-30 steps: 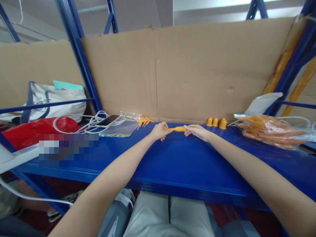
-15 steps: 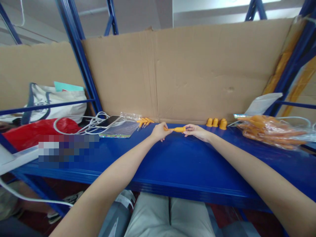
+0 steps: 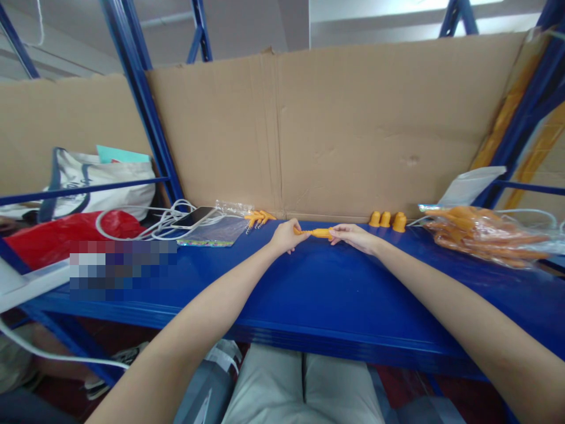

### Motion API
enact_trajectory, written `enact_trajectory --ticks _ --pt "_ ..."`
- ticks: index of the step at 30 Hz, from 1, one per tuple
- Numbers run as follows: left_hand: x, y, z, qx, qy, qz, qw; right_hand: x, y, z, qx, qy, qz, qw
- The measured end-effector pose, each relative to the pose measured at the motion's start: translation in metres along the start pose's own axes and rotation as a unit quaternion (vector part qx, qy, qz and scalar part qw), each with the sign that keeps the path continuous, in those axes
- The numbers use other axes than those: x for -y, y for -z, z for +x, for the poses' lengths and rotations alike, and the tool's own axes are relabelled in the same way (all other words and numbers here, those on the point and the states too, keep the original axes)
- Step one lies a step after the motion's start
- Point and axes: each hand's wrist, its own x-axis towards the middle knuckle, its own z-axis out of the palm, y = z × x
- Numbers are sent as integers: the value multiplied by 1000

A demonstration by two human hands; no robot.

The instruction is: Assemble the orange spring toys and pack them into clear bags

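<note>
Above the back half of the blue table, an orange plastic corkscrew [image 3: 321,233] lies sideways between my hands. Closed around its handle end is my left hand [image 3: 286,235], whose fingers hide most of that part. The thumb and fingers of my right hand [image 3: 351,237] pinch the wider end of its body. Several loose orange corkscrew handles [image 3: 260,218] with metal spirals lie left of my left hand. Three orange bell-shaped corkscrew bodies [image 3: 385,220] stand upright to the right of my right hand.
A clear bag of orange parts [image 3: 481,232] lies at the right. To the left are a phone [image 3: 194,218], white cables [image 3: 152,219], a flat plastic bag [image 3: 225,234], a red bag [image 3: 79,232] and a canvas tote [image 3: 110,185]. Cardboard [image 3: 335,129] walls the back.
The fingers of my right hand have shifted slightly at the wide end of the corkscrew body. My left hand stays almost still.
</note>
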Motion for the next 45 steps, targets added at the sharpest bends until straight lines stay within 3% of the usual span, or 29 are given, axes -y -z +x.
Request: enact_trajectory --ticks 11,34,45 --pt "-1 -1 -1 6 6 6 1000 0 -2 -1 7 7 -30 1000" --pt "-3 -2 -4 -4 -11 17 1000 5 -7 -1 -7 -42 -57 997" --pt "3 -1 1 -2 0 1 1000 2 -8 -1 -12 28 -34 999"
